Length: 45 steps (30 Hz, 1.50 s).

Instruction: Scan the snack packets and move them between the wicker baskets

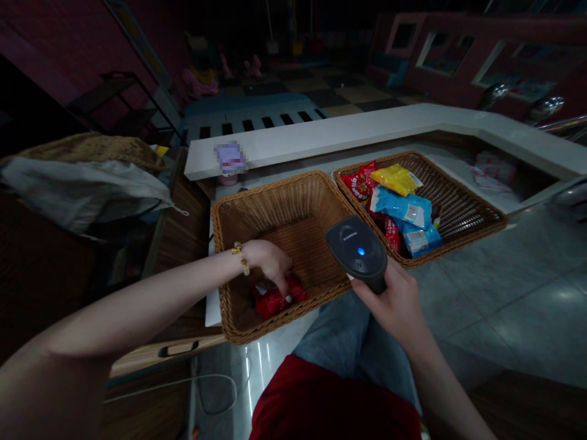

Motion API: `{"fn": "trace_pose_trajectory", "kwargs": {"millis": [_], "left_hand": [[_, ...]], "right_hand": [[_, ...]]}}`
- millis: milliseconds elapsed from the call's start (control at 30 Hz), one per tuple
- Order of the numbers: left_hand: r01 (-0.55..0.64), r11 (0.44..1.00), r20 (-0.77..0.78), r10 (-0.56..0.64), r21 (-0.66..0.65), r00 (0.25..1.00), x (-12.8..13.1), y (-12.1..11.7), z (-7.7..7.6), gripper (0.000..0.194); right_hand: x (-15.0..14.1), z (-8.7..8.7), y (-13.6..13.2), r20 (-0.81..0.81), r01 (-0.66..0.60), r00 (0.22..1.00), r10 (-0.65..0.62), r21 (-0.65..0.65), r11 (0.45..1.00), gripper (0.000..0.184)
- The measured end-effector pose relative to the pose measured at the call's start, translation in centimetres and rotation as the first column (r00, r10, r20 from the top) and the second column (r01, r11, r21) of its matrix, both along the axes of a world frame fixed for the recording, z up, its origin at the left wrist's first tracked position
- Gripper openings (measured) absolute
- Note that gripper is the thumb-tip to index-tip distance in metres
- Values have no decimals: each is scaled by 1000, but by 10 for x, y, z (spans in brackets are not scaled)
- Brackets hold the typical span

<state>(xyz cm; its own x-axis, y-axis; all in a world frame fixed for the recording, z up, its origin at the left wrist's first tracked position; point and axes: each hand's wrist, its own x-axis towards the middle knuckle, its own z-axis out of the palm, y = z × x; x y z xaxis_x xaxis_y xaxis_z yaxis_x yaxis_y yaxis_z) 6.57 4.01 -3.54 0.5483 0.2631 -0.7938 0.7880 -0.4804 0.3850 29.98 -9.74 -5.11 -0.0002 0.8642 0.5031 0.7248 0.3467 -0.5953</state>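
Observation:
My left hand (271,261), a beaded bracelet at its wrist, reaches down into the near left wicker basket (243,335). Its fingers are closed on a shiny red snack packet (274,302) lying at the basket's front; part of the grip is hidden by the hand. In my right hand (398,300) is a black barcode scanner (356,247), held by its handle with a blue light glowing on top. The scanner's head is over the right edge of that basket.
A second wicker basket (468,211) on the right holds red, yellow (397,178) and blue snack packets (403,208). Behind both runs a raised white counter ledge (330,134). A pale cloth bag (87,189) lies at the left, and a cable (235,391) hangs below.

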Motion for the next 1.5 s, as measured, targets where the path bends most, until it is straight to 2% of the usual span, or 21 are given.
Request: {"fn": "trace_pose_trajectory", "kwargs": {"millis": [167,233,333,400,500,633,767,867,967,1100,1233,1500], "left_hand": [[2,998,-16,-1,55,1000,8,2,10,18],[3,985,9,-5,171,1000,10,6,15,20],[-24,918,60,0,396,998,15,14,17,29],[-28,890,63,-1,456,998,18,20,14,31],[-8,893,10,3,450,1000,23,29,4,27],[-70,883,9,74,463,997,25,39,-12,27],[-151,901,60,139,406,988,24,46,-28,24],[-223,924,131,191,312,973,22,51,-36,20],[-278,941,199,239,193,950,20,54,-40,12],[-341,934,288,298,110,910,18,57,-40,1],[-373,927,341,339,37,877,16,58,-41,9],[-395,916,384,391,-73,837,17,52,-55,9]], "right_hand": [[0,1,1,4,3,1000,-3,0,1000,11],[0,2,1,6,0,1000,0,-5,1000,11],[-1,3,1,6,3,1000,-3,-5,1000,10],[-1,2,1,13,8,1000,-8,-1,1000,10],[0,1,2,24,8,1000,-8,3,1000,11],[0,1,2,23,4,1000,-4,-1,1000,12],[-1,1,2,15,9,1000,-9,5,1000,11],[-2,1,2,11,4,1000,-4,4,1000,11],[-2,1,2,10,3,1000,-3,11,1000,10],[-2,1,2,4,5,1000,-5,8,1000,10],[-2,1,2,4,15,1000,-15,0,1000,9],[-3,1,2,-7,19,1000,-19,-12,1000,9]]}}
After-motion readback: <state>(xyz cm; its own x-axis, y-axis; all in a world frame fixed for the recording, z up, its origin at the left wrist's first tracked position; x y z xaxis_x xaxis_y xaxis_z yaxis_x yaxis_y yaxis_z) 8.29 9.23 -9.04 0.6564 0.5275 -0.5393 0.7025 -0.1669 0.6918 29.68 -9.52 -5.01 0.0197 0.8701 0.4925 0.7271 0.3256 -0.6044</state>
